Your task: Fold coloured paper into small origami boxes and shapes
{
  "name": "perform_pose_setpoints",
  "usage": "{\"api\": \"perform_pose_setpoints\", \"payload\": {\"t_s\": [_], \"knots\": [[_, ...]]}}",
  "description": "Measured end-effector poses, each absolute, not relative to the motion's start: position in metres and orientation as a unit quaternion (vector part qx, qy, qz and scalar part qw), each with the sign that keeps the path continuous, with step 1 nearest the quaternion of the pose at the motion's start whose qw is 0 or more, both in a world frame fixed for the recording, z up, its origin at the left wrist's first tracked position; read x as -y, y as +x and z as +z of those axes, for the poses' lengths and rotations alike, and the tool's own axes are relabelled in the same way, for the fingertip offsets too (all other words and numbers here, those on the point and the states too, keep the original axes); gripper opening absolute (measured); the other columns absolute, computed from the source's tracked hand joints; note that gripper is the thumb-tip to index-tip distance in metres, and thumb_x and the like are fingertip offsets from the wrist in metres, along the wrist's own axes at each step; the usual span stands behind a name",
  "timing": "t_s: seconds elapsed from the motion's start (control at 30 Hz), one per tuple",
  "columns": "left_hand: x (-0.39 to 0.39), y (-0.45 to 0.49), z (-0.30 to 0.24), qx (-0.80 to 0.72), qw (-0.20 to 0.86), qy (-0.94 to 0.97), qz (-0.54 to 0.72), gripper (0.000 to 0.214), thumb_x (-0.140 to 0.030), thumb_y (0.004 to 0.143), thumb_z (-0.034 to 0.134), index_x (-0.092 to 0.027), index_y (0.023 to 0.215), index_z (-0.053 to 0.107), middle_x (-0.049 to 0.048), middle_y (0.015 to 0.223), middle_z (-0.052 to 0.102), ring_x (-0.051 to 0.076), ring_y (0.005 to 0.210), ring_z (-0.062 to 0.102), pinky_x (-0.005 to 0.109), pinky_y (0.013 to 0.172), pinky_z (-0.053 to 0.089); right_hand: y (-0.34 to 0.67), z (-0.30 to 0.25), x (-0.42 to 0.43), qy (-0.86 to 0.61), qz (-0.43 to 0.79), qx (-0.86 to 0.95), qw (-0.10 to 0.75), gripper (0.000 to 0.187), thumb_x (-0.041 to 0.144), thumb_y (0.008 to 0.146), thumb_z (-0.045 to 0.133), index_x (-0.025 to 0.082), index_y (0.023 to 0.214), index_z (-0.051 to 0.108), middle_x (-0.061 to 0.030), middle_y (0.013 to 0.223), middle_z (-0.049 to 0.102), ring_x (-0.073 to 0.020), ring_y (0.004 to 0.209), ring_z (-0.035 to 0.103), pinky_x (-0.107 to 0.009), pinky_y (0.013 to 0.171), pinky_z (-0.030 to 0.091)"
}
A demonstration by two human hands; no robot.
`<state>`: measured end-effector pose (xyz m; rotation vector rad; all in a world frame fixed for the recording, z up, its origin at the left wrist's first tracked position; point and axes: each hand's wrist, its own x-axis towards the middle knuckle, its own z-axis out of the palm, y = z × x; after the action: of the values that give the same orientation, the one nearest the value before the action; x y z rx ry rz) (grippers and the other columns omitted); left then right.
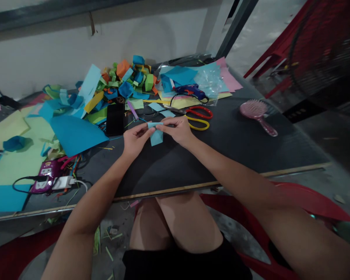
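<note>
Between both hands is a small strip of light blue paper [156,138], its upper edge folded over. My left hand [136,138] pinches the left end of that fold with thumb and fingers. At the other end, my right hand [177,130] is closed on the same paper, thumb toward the middle. Just beyond the hands lie scissors [196,118] with red and yellow handles, another light blue strip [162,110] and a purple pen-like stick [132,110]. A black phone [115,119] rests left of my left hand.
A heap of folded coloured paper pieces [125,79] stands at the back. A blue glue gun [191,91] lies by plastic-wrapped paper. Blue sheets [76,130] and a purple power socket [48,175] with cables are at left, a pink hairbrush [256,112] at right, a fan [326,58] beyond.
</note>
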<state>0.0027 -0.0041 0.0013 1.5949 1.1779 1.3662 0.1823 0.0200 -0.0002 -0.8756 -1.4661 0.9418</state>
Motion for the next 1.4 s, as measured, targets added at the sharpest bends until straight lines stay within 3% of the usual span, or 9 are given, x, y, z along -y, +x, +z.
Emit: {"api": "perform_pose_setpoints", "payload": {"t_s": [0.17,0.37,0.7,0.87,1.07,1.4], "knots": [[0.004,0.002,0.003,-0.476,0.322,0.601,0.555,0.031,-0.048,0.076,0.077,-0.018,0.081,0.079,0.0014,0.069,0.073,0.012,0.059,0.063,0.024,0.058,0.052,0.180,-0.001,-0.016,-0.378,0.402,0.631,0.546,0.031,0.054,0.067,0.082,0.023,0.067,0.078,-0.0020,0.071,0.074,-0.0178,0.068,0.066,-0.033,0.068,0.053],[0.007,0.001,0.003,-0.460,0.261,0.652,0.544,0.030,-0.047,0.084,0.070,-0.018,0.083,0.080,0.0031,0.075,0.076,0.014,0.065,0.067,0.023,0.060,0.051,0.180,0.002,-0.013,-0.363,0.454,0.614,0.534,0.032,0.050,0.070,0.081,0.023,0.085,0.082,-0.0046,0.082,0.079,-0.0186,0.072,0.070,-0.032,0.069,0.056],[0.012,0.003,0.008,-0.470,0.202,0.682,0.523,0.030,-0.045,0.087,0.068,-0.018,0.080,0.079,0.0023,0.070,0.075,0.012,0.059,0.064,0.022,0.057,0.047,0.179,0.002,-0.011,-0.367,0.434,0.609,0.553,0.022,0.044,0.070,0.083,0.023,0.077,0.082,-0.0045,0.076,0.078,-0.0174,0.067,0.070,-0.030,0.062,0.055],[0.011,0.005,0.009,-0.457,0.276,0.645,0.546,0.032,-0.049,0.080,0.074,-0.018,0.087,0.078,0.0037,0.077,0.076,0.012,0.063,0.065,0.021,0.059,0.051,0.179,0.004,-0.011,-0.353,0.431,0.609,0.565,0.025,0.047,0.071,0.081,0.023,0.076,0.082,-0.0035,0.073,0.077,-0.0159,0.065,0.067,-0.029,0.059,0.053],[0.002,0.002,0.005,-0.416,0.357,0.614,0.569,0.043,-0.061,0.073,0.076,-0.019,0.078,0.079,0.0025,0.069,0.072,0.010,0.054,0.059,0.023,0.053,0.049,0.179,0.004,-0.015,-0.379,0.446,0.595,0.551,0.043,0.063,0.067,0.078,0.021,0.077,0.081,-0.0017,0.067,0.073,-0.0139,0.062,0.060,-0.028,0.057,0.049],[-0.001,0.004,0.006,-0.371,0.535,0.508,0.563,0.041,-0.058,0.060,0.087,-0.021,0.074,0.079,-0.0013,0.058,0.064,0.007,0.045,0.050,0.021,0.043,0.043,0.181,0.007,-0.015,-0.368,0.473,0.607,0.522,0.050,0.068,0.067,0.076,0.020,0.078,0.080,-0.0030,0.073,0.075,-0.0162,0.068,0.064,-0.031,0.066,0.054]]}}
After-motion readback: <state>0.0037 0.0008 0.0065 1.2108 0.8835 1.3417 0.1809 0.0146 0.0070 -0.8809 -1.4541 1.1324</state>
